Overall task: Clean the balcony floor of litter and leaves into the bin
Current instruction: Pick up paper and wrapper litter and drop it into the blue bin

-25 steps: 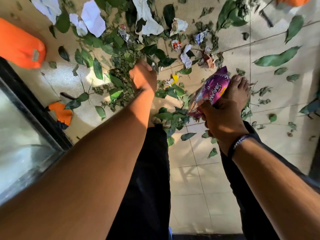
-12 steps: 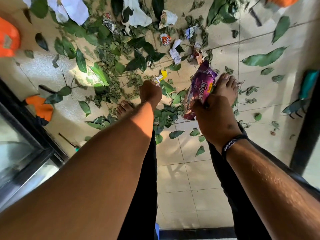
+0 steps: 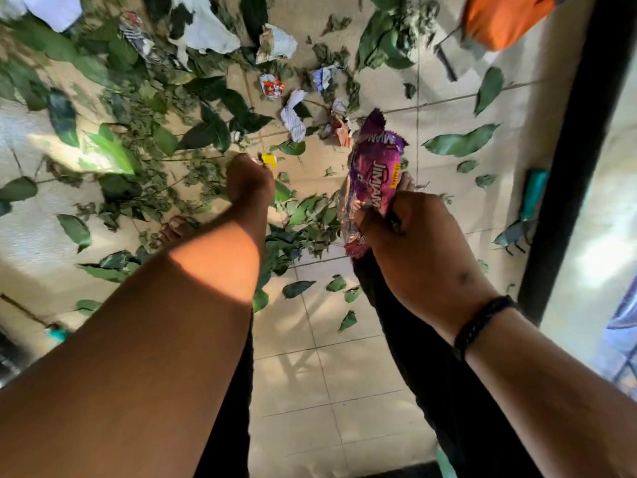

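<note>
Along the right edge, a dark door frame (image 3: pixel 565 167) bounded the tiled floor (image 3: pixel 344 374), bare near my feet. My right hand (image 3: pixel 424 250) gripped a purple wrapper (image 3: pixel 372 174). My left hand (image 3: pixel 250 182) reached over the leaves (image 3: pixel 206 132), apparently curled; its grip was unclear.

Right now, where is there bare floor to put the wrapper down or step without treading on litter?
Bare tiles lie near you, between your legs, below the scattered small leaves. Another fairly bare patch lies right of the purple wrapper, toward the black frame, bearing only stray leaves. Ahead of the left hand, leaves and paper scraps crowd the floor.
</note>
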The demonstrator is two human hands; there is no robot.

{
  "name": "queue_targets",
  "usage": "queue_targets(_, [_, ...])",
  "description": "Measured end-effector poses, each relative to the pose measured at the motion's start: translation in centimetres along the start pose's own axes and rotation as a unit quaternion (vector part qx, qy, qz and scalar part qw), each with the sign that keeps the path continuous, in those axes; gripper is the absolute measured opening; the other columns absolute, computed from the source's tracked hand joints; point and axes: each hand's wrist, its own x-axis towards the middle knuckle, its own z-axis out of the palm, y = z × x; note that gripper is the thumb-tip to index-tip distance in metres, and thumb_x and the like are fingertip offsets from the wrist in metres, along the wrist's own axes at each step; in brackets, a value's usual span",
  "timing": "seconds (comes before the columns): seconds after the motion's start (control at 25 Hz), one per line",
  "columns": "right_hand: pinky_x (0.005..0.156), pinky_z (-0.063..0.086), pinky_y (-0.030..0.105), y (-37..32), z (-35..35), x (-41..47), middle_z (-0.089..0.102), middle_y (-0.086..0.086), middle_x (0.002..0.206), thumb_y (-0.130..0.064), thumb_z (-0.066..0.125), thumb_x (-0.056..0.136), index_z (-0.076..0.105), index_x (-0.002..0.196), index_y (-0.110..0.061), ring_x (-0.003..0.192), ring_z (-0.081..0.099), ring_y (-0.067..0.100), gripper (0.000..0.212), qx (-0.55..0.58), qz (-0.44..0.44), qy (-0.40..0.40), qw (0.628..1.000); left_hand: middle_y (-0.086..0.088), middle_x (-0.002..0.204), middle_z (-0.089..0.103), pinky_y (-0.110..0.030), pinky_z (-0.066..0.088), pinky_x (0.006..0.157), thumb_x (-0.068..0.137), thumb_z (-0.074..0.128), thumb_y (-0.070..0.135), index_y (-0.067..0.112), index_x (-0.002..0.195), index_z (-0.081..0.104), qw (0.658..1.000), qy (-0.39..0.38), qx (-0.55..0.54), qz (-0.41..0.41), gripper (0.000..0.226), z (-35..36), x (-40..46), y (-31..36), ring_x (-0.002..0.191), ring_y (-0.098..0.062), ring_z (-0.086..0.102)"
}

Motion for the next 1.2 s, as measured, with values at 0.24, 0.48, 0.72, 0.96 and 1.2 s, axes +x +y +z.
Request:
queue_targets(0.24, [0.072,0.04,0.017,-1.4,1.2,-1.3,0.045,-0.009,0.076,-0.021,0.054,0.101,0.062,0.111,-0.006,0.088,0.049,-0.009,0.02,0.013,-0.048,-0.038,0.998,-0.008,0.108,0.075,-0.029,0.051,0.069,0.08,0.077,0.043,0.014,0.106,0.073,1.0,0.003,-0.018,0.016,0.039,-2.1,-0.4,-1.5,0.097,-0.027,0.072])
queue_targets(0.48, [0.043,0.033,0.01,0.0,1.0,-0.7,0.048,-0.009,0.047,-0.027,0.058,0.099,0.043,0.059,-0.019,0.047,0.049,0.003,0.043,-0.003,-0.017,-0.014,1.0,-0.009,0.113,0.073,-0.034,0.052,0.08,0.085,0.077,0.037,0.013,0.109,0.07,0.998,0.011,0.019,0.057,0.034,-0.2,0.7,0.6,0.105,-0.028,0.068])
queue_targets(0.72, [0.083,0.036,0.031,-0.7,2.1,-0.9,0.065,0.013,0.079,-0.051,0.055,0.096,0.062,0.079,-0.011,0.078,0.053,0.022,0.044,0.029,0.0,0.001,1.0,-0.012,0.109,0.073,-0.03,0.041,0.071,0.097,0.061,0.029,0.01,0.103,0.072,0.992,0.064,-0.088,0.064,0.023,-9.2,-6.4,-0.6,0.103,-0.029,0.066])
queue_targets(0.96, [0.076,0.055,0.036,-8.1,-5.5,-10.2,0.071,0.004,0.09,-0.026,0.063,0.097,0.069,0.1,-0.006,0.078,0.065,0.019,0.021,0.123,-0.04,0.004,0.992,-0.006,0.085,0.063,-0.032,0.034,0.065,0.099,0.06,0.029,0.009,0.095,0.063,0.964,0.078,-0.134,0.218,0.021,-29.0,-22.9,-0.7,0.079,-0.024,0.055])
queue_targets(1.2, [0.064,0.052,0.027,-17.9,-20.4,-25.6,0.069,-0.004,0.073,-0.021,0.07,0.09,0.063,0.072,-0.025,0.065,0.063,0.012,0.02,0.023,-0.235,-0.041,0.971,-0.005,0.063,0.042,-0.038,0.028,0.061,0.106,0.047,0.032,0.013,0.08,0.043,0.939,0.09,-0.113,0.312,0.033,-46.9,-41.8,0.7,0.067,-0.036,0.051])
